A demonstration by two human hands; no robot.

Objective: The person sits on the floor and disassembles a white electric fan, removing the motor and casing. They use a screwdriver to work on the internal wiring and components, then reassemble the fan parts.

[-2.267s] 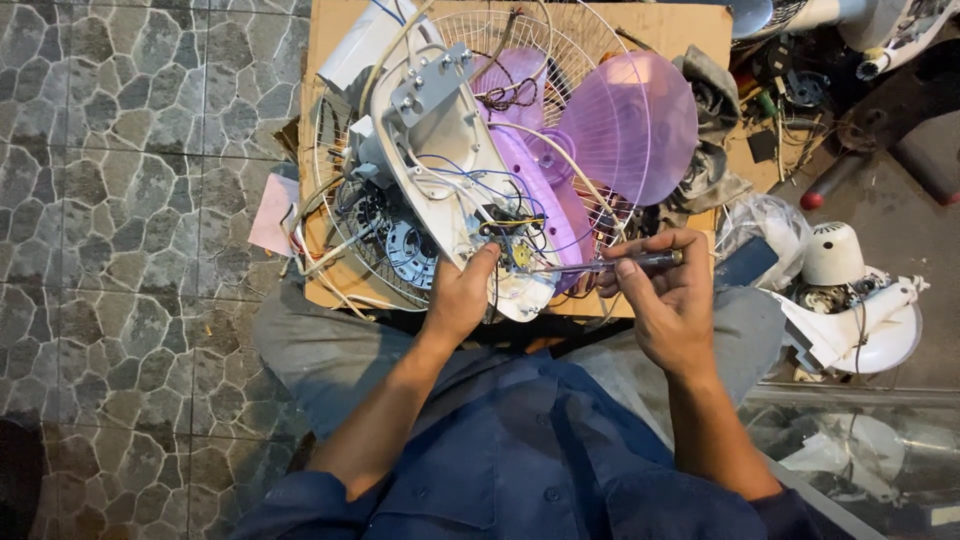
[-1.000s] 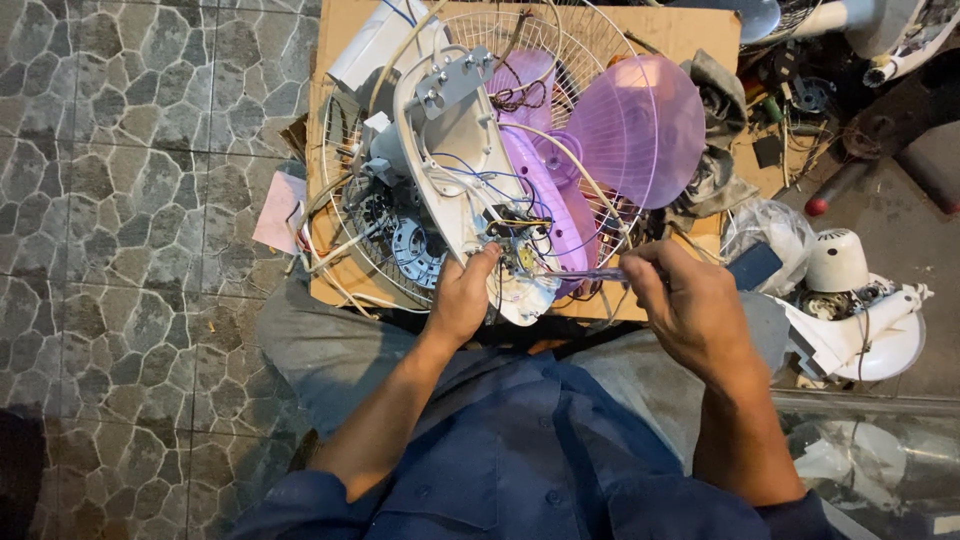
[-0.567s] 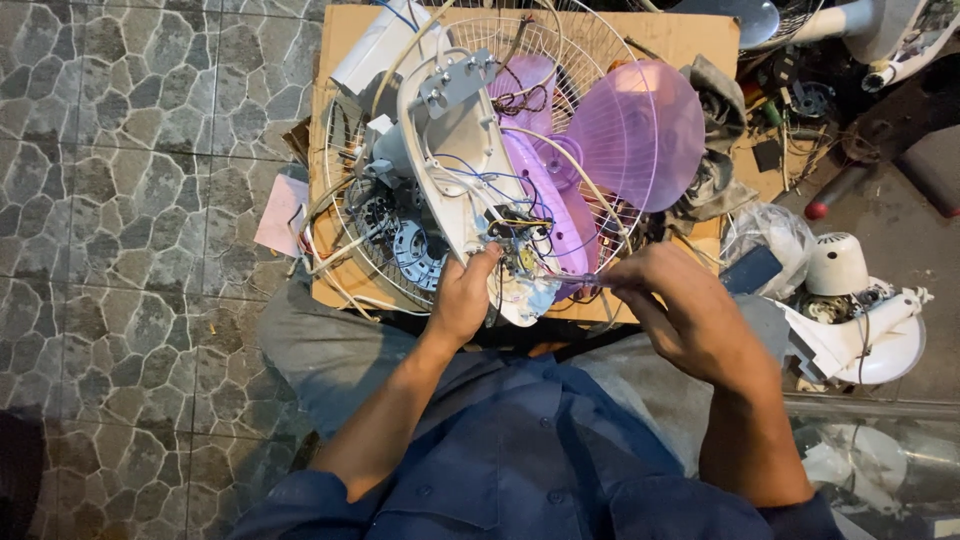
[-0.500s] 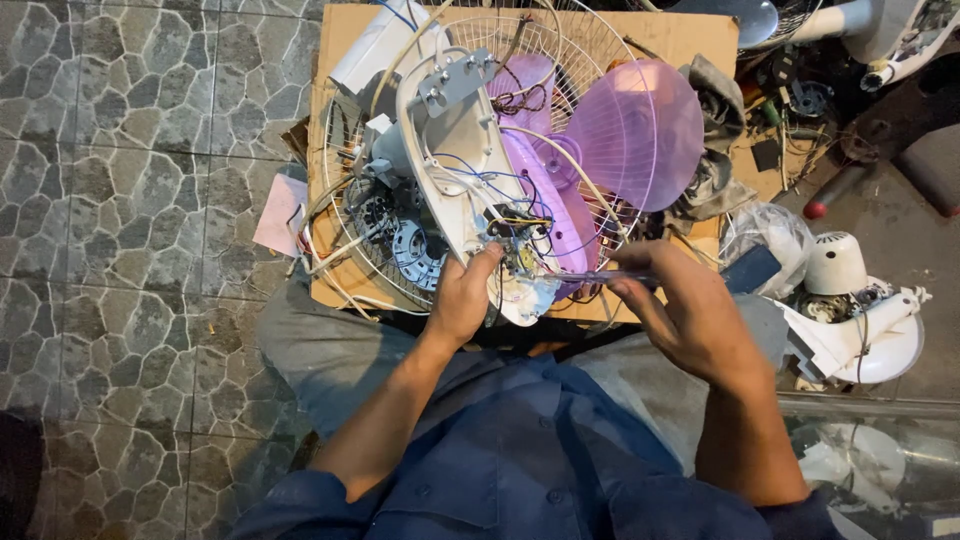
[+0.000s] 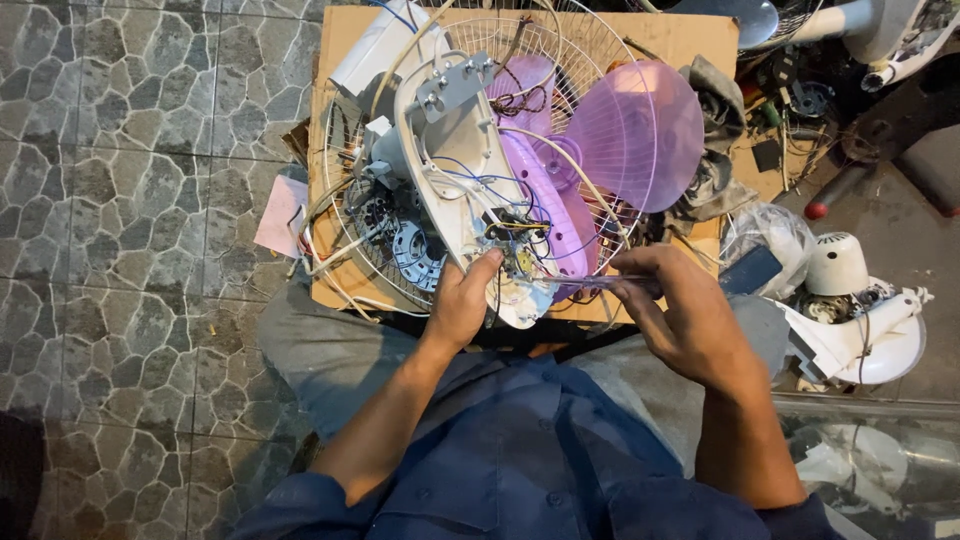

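A white fan housing [image 5: 450, 170] lies opened on a cardboard-covered board, its wires and switch parts [image 5: 510, 235] exposed. My left hand [image 5: 462, 300] grips the near end of the housing, thumb by the wiring. My right hand [image 5: 680, 315] holds a thin tool [image 5: 590, 283] level, its tip pointing left into the wires. A purple fan blade [image 5: 640, 135] and wire guard [image 5: 570, 60] lie behind the housing.
A fan motor [image 5: 410, 250] sits left of the housing on the cardboard [image 5: 690, 35]. Another dismantled white fan [image 5: 850, 310] lies on the right. Tools and rags clutter the far right. Stone-pattern floor tiles [image 5: 130, 200] spread to the left.
My right hand shifted slightly and has brought the tool back level toward the wiring. The left hand has kept its grip on the housing.
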